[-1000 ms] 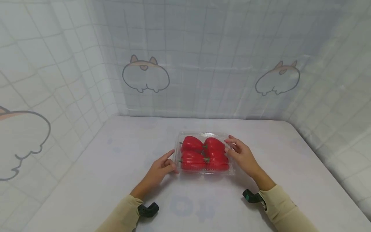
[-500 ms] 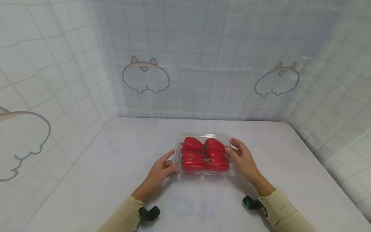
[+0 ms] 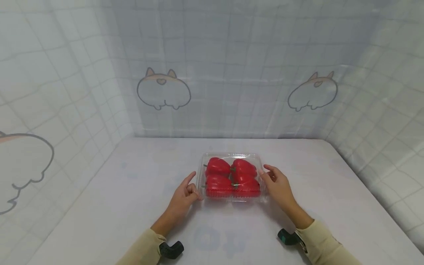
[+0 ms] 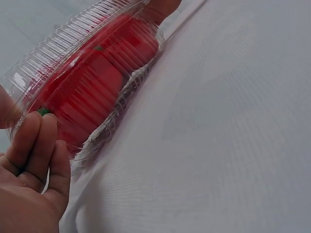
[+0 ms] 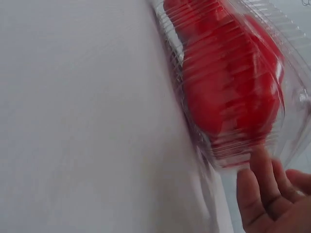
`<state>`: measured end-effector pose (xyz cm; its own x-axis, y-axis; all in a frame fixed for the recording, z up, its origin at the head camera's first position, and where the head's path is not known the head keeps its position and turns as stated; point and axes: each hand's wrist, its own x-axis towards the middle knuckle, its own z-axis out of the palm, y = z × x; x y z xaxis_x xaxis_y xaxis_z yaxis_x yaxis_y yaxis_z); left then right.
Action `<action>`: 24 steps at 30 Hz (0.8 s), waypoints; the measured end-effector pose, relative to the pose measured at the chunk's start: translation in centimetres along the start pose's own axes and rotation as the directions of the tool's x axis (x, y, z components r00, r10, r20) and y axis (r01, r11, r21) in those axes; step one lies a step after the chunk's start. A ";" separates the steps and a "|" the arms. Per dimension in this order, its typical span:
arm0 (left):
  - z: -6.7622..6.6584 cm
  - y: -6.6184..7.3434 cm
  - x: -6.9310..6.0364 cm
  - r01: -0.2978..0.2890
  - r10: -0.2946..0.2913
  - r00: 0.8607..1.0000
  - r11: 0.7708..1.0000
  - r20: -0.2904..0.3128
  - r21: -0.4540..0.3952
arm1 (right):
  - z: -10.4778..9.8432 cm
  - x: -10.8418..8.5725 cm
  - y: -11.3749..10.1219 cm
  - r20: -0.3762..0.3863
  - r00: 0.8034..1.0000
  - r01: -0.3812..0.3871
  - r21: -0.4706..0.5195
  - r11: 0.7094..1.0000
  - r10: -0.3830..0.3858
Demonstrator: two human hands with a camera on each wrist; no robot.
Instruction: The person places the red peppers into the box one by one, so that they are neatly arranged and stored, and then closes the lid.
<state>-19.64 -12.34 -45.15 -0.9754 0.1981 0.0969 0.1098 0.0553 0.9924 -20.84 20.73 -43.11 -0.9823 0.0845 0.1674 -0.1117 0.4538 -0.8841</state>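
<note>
A clear plastic clamshell box (image 3: 202, 159), its lid down, rests on the white-covered table. Several red bell peppers (image 3: 243, 167) with green stems sit inside it, in two rows. My left hand (image 3: 180, 200) is at the box's left side, index finger stretched along the edge and other fingertips touching near the front corner. In the left wrist view, fingertips (image 4: 60, 160) meet the box's ribbed wall. At the right side, my right hand (image 3: 279, 187) has its thumb against the wall. Its fingertips (image 5: 250, 187) touch the box's end in the right wrist view.
The white table (image 3: 149, 165) spreads around the box on every side. A pale gridded curtain (image 3: 212, 92) with cartoon animal outlines stands behind and along both sides. A dark camera is worn at each wrist.
My right hand's fingers have left the lid's far right area and slid back toward me along the right side. The left hand and box stay almost in place; the head view shifts slightly.
</note>
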 end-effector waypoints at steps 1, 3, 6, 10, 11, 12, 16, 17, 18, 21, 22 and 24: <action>0.1 0.1 0.0 -0.004 0.004 1.000 1.000 -0.001 -0.006 | -0.2 -0.1 0.1 0.015 1.000 -0.004 0.002 1.000 0.004; 0.2 0.2 -0.1 -0.012 0.012 1.000 1.000 0.000 -0.017 | -0.6 -0.2 0.2 0.051 0.999 0.008 0.013 1.000 -0.009; 0.3 0.4 -0.2 -0.012 0.012 1.000 1.000 0.003 -0.019 | -1.5 -0.5 0.5 0.166 0.986 0.024 0.068 0.997 -0.035; -0.1 0.2 -0.3 -0.001 0.001 1.000 1.000 0.017 -0.008 | -2.7 -0.5 1.3 0.404 0.908 0.027 0.204 0.979 -0.109; -0.2 0.1 -0.3 0.000 0.000 1.000 1.000 0.020 -0.005 | -2.9 -0.5 1.6 0.455 0.880 0.023 0.242 0.970 -0.134; -0.3 -0.1 -0.3 0.001 -0.001 1.000 1.000 0.024 -0.003 | -3.1 -0.4 1.9 0.496 0.853 0.018 0.282 0.959 -0.162; -0.6 -0.4 -0.2 -0.002 0.003 0.999 1.000 0.038 -0.010 | -3.2 -0.3 2.5 0.558 0.794 0.007 0.388 0.922 -0.242; -0.6 -0.5 -0.2 0.001 -0.001 0.999 1.000 0.043 -0.009 | -3.1 -0.3 2.6 0.558 0.791 0.011 0.398 0.917 -0.251; -0.7 -0.5 -0.2 0.004 -0.003 0.999 1.000 0.049 -0.007 | -3.0 -0.3 2.7 0.556 0.791 0.013 0.404 0.915 -0.256; -0.7 -0.5 -0.2 0.008 -0.008 0.997 1.000 0.071 0.001 | -2.9 -0.3 2.9 0.547 0.799 0.013 0.401 0.916 -0.251; -0.8 -0.6 -0.3 0.007 -0.007 0.997 1.000 0.078 0.005 | -2.8 -0.3 2.9 0.543 0.802 0.015 0.395 0.918 -0.247; -0.8 -0.6 -0.3 0.001 -0.002 0.996 1.000 0.089 0.009 | -2.8 -0.3 2.9 0.535 0.809 0.017 0.390 0.921 -0.242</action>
<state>-19.61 -13.23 -45.74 -0.9548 0.2841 0.0876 0.1100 0.0639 0.9919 -20.43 24.49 -44.55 -0.8486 -0.5162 0.1156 -0.1782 0.0732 -0.9813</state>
